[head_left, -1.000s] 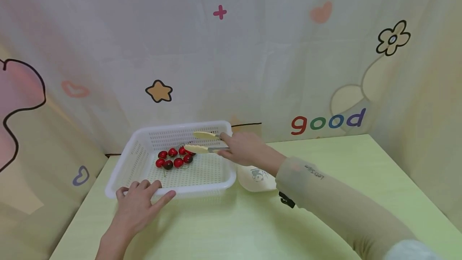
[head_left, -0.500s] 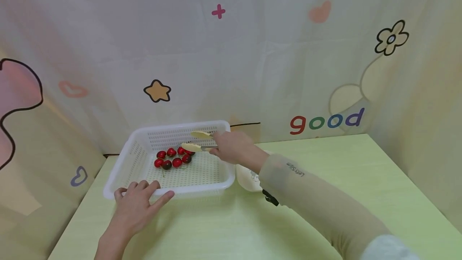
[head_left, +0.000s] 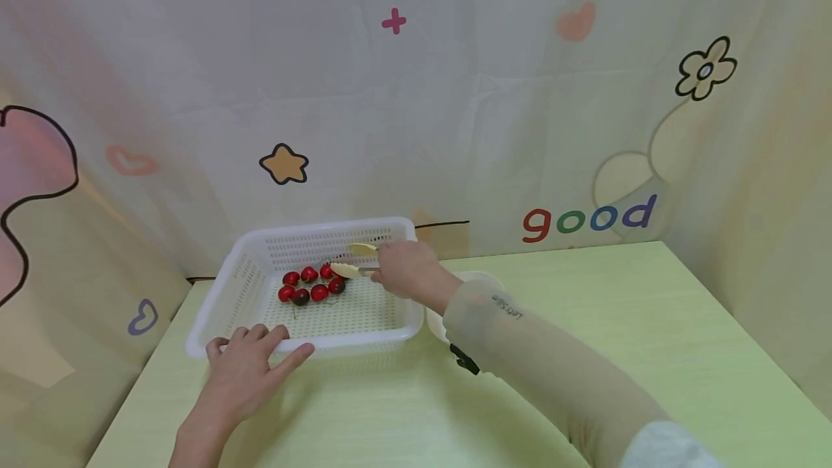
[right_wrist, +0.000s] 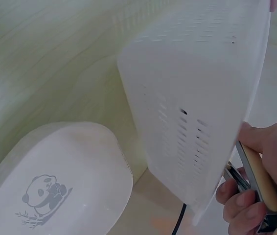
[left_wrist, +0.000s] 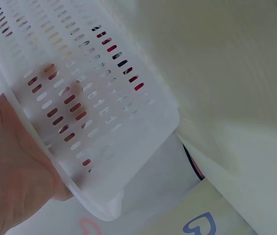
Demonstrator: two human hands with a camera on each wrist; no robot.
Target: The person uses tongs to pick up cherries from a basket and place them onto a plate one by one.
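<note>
Apparently, picking with tongs is the step in hand: a loose cluster of glossy red and near-black cherries (head_left: 319, 292) sits on the slotted floor of a white plastic basket (head_left: 370, 340), left of centre in the frame. Just over the cluster's right end, the cream-tipped metal tongs (head_left: 344, 271) are spread apart, with nothing visible between their ends; whether the lower tip touches fruit, I cannot tell. The right hand (head_left: 409, 266) has its fingers bent around the tongs, as the right wrist view shows. The left hand (head_left: 243, 374), at lower left, has its fingers hooked over the basket's front rim, the thumb stretched out along it. As I judge it, the next move calls for lowering and turning the spread ends so they straddle one cherry, then a gentle squeeze, since round fruit could roll. The back wall and right rim rise close to the tongs, while slotted floor shows between the cherries and the front rim. Just right of the basket is a white rounded dish with a grey panda print (right_wrist: 87, 196). Beyond, the pale green bench (head_left: 650, 352) spreads widest toward the lower right, backed by a printed pale curtain (head_left: 455, 92).
</note>
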